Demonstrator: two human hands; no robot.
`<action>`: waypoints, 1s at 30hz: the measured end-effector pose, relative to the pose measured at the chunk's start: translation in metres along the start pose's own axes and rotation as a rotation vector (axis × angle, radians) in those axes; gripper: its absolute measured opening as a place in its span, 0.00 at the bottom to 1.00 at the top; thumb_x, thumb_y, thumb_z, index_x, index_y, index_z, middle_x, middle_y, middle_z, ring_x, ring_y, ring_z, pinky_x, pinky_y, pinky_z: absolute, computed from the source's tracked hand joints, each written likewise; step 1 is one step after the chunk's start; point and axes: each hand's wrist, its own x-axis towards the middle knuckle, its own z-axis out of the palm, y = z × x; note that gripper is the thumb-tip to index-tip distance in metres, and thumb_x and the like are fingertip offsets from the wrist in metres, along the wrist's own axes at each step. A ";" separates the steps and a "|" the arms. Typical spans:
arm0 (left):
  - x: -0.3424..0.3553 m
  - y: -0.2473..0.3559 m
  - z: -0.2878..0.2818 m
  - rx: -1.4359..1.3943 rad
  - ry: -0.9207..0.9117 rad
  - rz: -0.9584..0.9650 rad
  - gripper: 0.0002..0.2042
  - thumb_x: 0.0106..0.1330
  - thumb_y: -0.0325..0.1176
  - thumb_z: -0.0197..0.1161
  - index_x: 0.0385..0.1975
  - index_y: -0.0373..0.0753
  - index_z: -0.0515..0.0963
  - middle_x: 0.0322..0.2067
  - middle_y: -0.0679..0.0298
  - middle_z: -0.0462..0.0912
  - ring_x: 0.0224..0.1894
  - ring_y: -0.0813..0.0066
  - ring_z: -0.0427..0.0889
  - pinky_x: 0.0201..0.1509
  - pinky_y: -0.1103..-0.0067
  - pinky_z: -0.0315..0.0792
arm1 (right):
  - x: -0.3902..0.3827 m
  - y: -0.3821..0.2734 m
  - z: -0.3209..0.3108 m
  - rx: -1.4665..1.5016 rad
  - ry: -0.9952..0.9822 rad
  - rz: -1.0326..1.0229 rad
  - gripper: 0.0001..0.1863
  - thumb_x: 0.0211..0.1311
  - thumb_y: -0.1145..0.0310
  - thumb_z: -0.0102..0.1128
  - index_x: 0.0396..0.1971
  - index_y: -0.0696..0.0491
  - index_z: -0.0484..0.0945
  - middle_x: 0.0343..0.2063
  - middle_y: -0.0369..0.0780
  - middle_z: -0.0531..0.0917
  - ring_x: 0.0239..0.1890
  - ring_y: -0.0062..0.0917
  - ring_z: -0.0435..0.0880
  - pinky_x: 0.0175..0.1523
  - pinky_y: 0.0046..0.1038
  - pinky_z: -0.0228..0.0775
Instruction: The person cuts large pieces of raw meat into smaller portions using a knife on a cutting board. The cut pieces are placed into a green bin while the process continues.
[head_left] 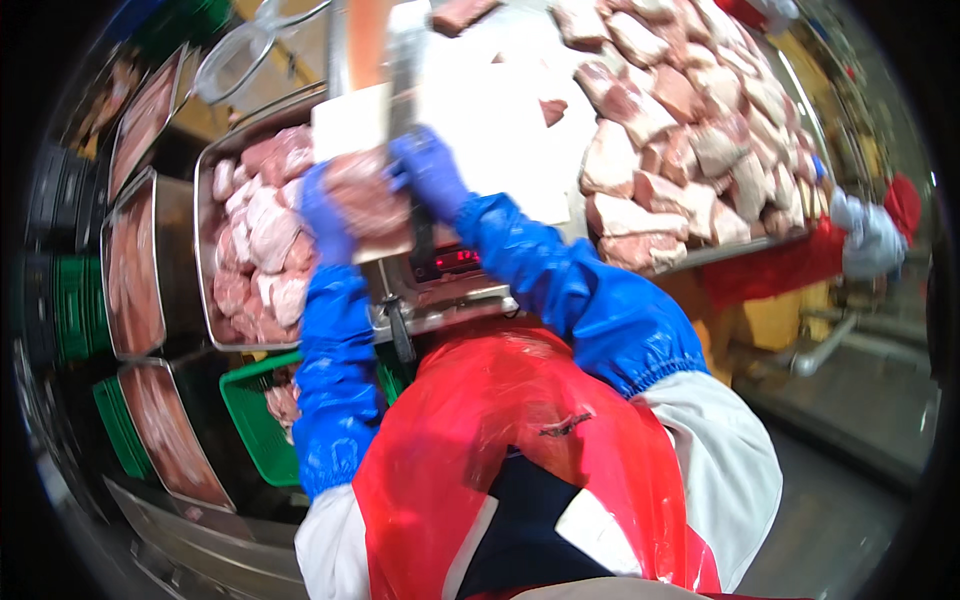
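My left hand, in a blue-violet glove, is closed on the left side of a pink piece of raw meat. The meat lies at the edge of a white board, above a scale with a red lit display. In my gloved right hand is a knife. Its broad blade points away from me, blurred by motion, and its dark handle shows below my fist. My right hand is just to the right of the meat; whether the blade touches it I cannot tell.
Left of the board stands a metal tray of meat pieces. Many fat-covered chunks are heaped at the right. More filled trays and a green basket are on the left. Another person's gloved hand is at far right.
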 end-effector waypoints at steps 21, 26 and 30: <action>-0.062 0.279 0.524 0.867 -0.857 0.201 0.39 0.60 0.60 0.64 0.71 0.59 0.59 0.74 0.48 0.45 0.69 0.17 0.44 0.55 0.30 0.64 | -0.200 -0.130 -0.374 -0.244 0.729 0.062 0.13 0.71 0.62 0.59 0.43 0.54 0.69 0.27 0.35 0.79 0.23 0.16 0.78 0.23 0.19 0.69; -0.030 0.266 0.545 0.929 -0.936 0.551 0.25 0.60 0.48 0.65 0.59 0.53 0.74 0.64 0.49 0.65 0.62 0.28 0.67 0.50 0.36 0.72 | -0.230 -0.129 -0.406 -0.366 0.672 0.118 0.13 0.71 0.63 0.59 0.45 0.56 0.72 0.28 0.36 0.78 0.24 0.17 0.80 0.24 0.20 0.71; 0.027 0.239 0.502 0.379 -0.888 0.421 0.22 0.52 0.32 0.69 0.50 0.46 0.80 0.43 0.57 0.84 0.47 0.62 0.84 0.49 0.70 0.79 | -0.232 -0.145 -0.415 -0.210 0.678 0.095 0.11 0.72 0.65 0.57 0.43 0.56 0.72 0.28 0.36 0.78 0.24 0.16 0.79 0.24 0.19 0.72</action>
